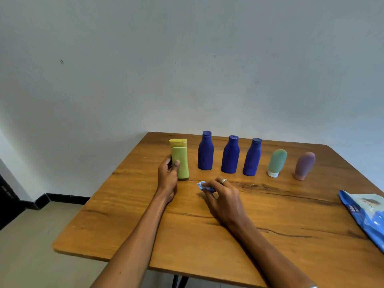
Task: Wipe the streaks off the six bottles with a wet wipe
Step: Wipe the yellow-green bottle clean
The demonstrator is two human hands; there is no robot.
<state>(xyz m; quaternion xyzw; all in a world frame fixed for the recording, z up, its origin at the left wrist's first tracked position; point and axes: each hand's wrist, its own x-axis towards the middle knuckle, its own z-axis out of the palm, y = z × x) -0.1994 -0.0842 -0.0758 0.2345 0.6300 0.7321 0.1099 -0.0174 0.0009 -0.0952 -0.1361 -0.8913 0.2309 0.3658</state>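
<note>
Six bottles stand in a row across the wooden table (pixel 207 242). At the left, a green bottle with a yellow cap (pixel 180 157) stands upright, and my left hand (pixel 168 173) grips its lower left side with the thumb across the front. To its right stand three dark blue bottles (pixel 205 151), (pixel 230 155), (pixel 252 157), then a teal tube on a white cap (pixel 277 162) and a mauve tube (pixel 305 165). My right hand (pixel 224 197) rests on the table and pinches a crumpled blue-white wet wipe (pixel 202 185) in front of the blue bottles.
A blue pack of wet wipes (pixel 367 213) lies at the table's right edge. The table's far edge meets a plain wall. To the left, the table ends above a tiled floor with a dark skirting.
</note>
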